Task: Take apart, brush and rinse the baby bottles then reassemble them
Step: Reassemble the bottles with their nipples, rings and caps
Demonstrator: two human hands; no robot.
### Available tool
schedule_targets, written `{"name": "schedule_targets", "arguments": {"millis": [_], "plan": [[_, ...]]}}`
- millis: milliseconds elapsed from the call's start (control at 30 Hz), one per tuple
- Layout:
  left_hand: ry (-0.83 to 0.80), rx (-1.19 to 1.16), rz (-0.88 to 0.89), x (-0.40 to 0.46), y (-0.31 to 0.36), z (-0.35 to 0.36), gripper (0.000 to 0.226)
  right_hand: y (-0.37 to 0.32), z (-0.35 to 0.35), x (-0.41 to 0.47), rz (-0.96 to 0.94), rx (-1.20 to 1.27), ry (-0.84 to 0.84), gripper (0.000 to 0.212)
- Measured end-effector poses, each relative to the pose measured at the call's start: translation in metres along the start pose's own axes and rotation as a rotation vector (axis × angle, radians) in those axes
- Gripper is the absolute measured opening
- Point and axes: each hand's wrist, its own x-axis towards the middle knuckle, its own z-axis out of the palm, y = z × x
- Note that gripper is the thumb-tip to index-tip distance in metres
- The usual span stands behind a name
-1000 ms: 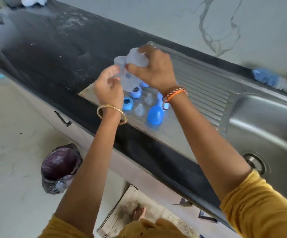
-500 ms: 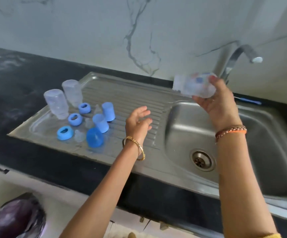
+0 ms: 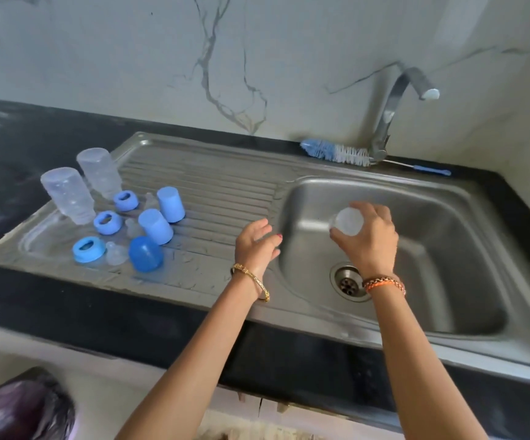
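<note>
Sink [image 3: 467, 236] of stainless steel, set in a black countertop [image 3: 19, 147], viewed from above. The right hand [image 3: 368, 239] is over the basin, its fingers curled round a clear bottle body [image 3: 348, 221] held upside down, base toward the camera. The left hand [image 3: 255, 246] holds nothing; its fingers are loosely spread beside the basin's left rim, over the ribbed drainboard [image 3: 225, 185]. Whether it touches the steel cannot be told.

On the drainboard's left part stand two further clear bottle bodies [image 3: 68, 195] [image 3: 98, 171], inverted and tilted. Just beside them lie three blue screw rings [image 3: 125, 200] [image 3: 108, 222] [image 3: 89, 249], three clear teats [image 3: 151, 201] [image 3: 133, 228] [image 3: 114, 253] and three blue caps [image 3: 171, 204] [image 3: 155, 226] [image 3: 145, 254], the nearest cap a darker blue.

A blue-and-white bottle brush [image 3: 336, 152] lies on the sink's back edge, bristles at the foot of the curved tap [image 3: 394, 112]. A marbled wall [image 3: 225, 58] rises behind. A dark bag-lined bin [image 3: 19, 408] shows at lower left.
</note>
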Motion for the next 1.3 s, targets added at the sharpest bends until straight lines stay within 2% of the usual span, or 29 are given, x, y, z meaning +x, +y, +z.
{"name": "schedule_targets", "arguments": {"millis": [100,133,200,267,333,433,567,633,733,800,967,1133,1233,1300], "plan": [[-0.057,-0.025,-0.069,-0.005,0.002,-0.002,0.049,-0.004,0.007,-0.020,0.109,0.307,-0.091,0.031],[-0.083,-0.037,-0.082,-0.006,0.004,-0.004,0.052,-0.009,0.009,-0.026,0.225,0.475,-0.156,0.023],[-0.116,-0.072,-0.077,-0.006,0.008,-0.011,0.059,-0.011,0.018,-0.034,0.363,0.596,-0.324,0.012],[-0.127,-0.064,-0.013,-0.005,0.012,-0.019,0.060,-0.011,0.030,-0.049,0.430,0.682,-0.510,0.014],[-0.103,0.000,0.123,-0.001,0.013,-0.031,0.055,-0.008,0.043,-0.062,0.529,0.750,-0.642,0.016],[-0.038,0.133,0.338,0.000,0.012,-0.053,0.040,-0.002,0.061,-0.076,0.524,0.648,-0.802,0.016],[0.011,0.362,0.488,0.003,0.004,-0.083,0.058,0.004,0.078,-0.086,0.309,0.388,-0.899,0.020],[0.007,0.439,0.516,0.007,-0.001,-0.097,0.055,0.008,0.086,-0.089,0.124,0.174,-0.886,0.027],[-0.032,0.526,0.539,0.009,-0.005,-0.110,0.058,0.011,0.097,-0.092,-0.159,-0.214,-0.777,0.030],[-0.072,0.545,0.539,0.009,-0.006,-0.115,0.062,0.010,0.101,-0.093,-0.245,-0.311,-0.748,0.028],[-0.084,0.587,0.530,0.010,-0.006,-0.120,0.062,0.010,0.105,-0.091,-0.284,-0.370,-0.727,0.028],[-0.107,0.635,0.511,0.013,-0.004,-0.121,0.069,0.006,0.102,-0.086,-0.236,-0.353,-0.705,0.032],[-0.073,0.586,0.498,0.008,0.000,-0.123,0.075,-0.008,0.094,-0.083,-0.259,-0.272,-0.590,0.035],[0.003,0.497,0.531,-0.001,0.006,-0.126,0.069,-0.027,0.088,-0.085,-0.341,-0.147,-0.485,0.032]]}}
